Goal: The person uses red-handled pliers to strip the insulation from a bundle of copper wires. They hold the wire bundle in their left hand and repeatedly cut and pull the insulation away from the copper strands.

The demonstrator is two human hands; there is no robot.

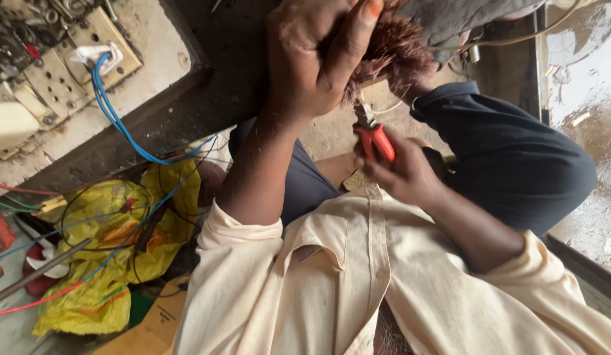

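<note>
Head view:
- Up high in the middle, left hand [312, 59], fingers closed tight round a fuzzy bunch of reddish-brown copper wire [397, 46]. Gripped hard, most likely to keep the thin strands together and steady.
- Just under that bunch, right hand [401, 174], fingers wrapped round the red pliers [374, 138]. Pointed up with the metal nose right below the bunch, close to one thin pale strand hanging there. Cannot tell if the nose touches that strand.
- Held over the lap, between the knees in dark trousers [516, 158], probably so both hands can work close to the body.
- Above the bunch, a grey part [463, 16], mostly cut off by the edge. Cannot tell what kind of thing.
- Far left, a worn socket board [88, 46] with blue wires [115, 112] plugged in and running down to the floor, near a crumpled yellow bag [121, 236].
- Down by the bag, a thin red wire [36, 302] and a grey metal rod [36, 269], well apart from the hands.
- Counted: two hands, one pair of pliers with two red handles, one wire bunch, one yellow bag, one rod, one socket board. Blue wires too close together to count for sure, about two or three.
</note>
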